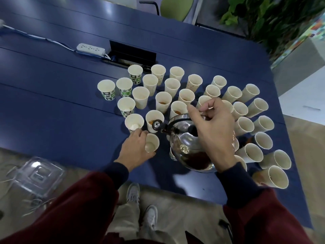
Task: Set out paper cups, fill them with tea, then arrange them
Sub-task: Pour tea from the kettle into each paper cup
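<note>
labels: the printed cups (106, 93), four at the left of the group, carry a green-and-black pattern. none of it can be read (too small and blurred). a few cups further back show faint dots, and the plain cups (249, 93) are bare cream. the power strip (90, 49) at the far side shows no legible marking.

hands: your left hand (135, 148) reaches in from a dark cuff near the front edge of the blue table (52, 111). its fingers and thumb are wrapped round one paper cup (152, 143), whose mouth is tipped toward the right. i cannot tell what is inside it. your right hand (211, 125) is arched over the steel kettle (184, 147), fingers curled about its black handle (index finger stretched forward). the kettle is lifted and tilted to the left.

relative position: the spout (156, 124) points left, its tip overlapping the rim of a standing cup (154, 115) with amber tea (150, 122) in it. the cup in your left hand sits just below the spout, nearer you, close beside the kettle body. three cups behind the kettle also show amber liquid. the remaining cups fan out to the right in rows.

floor, lower left: a clear plastic container (37, 175).
</note>
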### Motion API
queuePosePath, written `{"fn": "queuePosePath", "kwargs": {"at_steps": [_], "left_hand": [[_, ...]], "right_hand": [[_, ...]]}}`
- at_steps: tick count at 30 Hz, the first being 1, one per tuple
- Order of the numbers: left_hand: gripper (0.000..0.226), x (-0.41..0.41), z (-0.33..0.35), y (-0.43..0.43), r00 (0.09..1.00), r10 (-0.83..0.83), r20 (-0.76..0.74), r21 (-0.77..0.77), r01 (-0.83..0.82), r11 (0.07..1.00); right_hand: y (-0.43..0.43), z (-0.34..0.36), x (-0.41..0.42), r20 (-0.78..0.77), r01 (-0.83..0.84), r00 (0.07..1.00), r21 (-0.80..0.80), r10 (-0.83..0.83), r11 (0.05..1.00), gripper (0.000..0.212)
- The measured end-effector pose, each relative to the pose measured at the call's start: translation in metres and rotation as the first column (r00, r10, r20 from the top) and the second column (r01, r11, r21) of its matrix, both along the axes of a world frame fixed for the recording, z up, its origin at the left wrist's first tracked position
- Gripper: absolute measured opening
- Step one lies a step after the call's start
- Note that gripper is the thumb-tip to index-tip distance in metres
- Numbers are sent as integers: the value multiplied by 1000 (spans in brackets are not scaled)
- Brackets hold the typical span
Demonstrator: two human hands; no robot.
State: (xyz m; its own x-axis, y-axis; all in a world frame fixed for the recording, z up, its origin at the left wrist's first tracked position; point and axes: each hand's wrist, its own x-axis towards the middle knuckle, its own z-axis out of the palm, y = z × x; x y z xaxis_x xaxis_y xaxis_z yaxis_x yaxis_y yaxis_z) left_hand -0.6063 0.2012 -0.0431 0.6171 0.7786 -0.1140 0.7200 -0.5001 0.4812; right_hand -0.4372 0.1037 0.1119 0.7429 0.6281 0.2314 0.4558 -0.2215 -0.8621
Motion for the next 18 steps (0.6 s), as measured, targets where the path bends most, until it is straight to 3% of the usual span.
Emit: {"fn": "queuePosePath", "kwargs": {"at_steps": [3,11,18], "left_hand": [[65,3,0,-4,1000,10,5,6,-10,1000],[74,0,-2,-6,998,32,57,-46,-29,999],[73,-3,0,-3,999,17,49,-66,-14,998]], "right_hand": [[-3,-5,-5,22,-41,999,-48,42,998,31],[-3,-10,-18,167,-115,976,-137,138,984,31],[-2,-8,-22,209,-94,970,-157,126,983,31]]}}
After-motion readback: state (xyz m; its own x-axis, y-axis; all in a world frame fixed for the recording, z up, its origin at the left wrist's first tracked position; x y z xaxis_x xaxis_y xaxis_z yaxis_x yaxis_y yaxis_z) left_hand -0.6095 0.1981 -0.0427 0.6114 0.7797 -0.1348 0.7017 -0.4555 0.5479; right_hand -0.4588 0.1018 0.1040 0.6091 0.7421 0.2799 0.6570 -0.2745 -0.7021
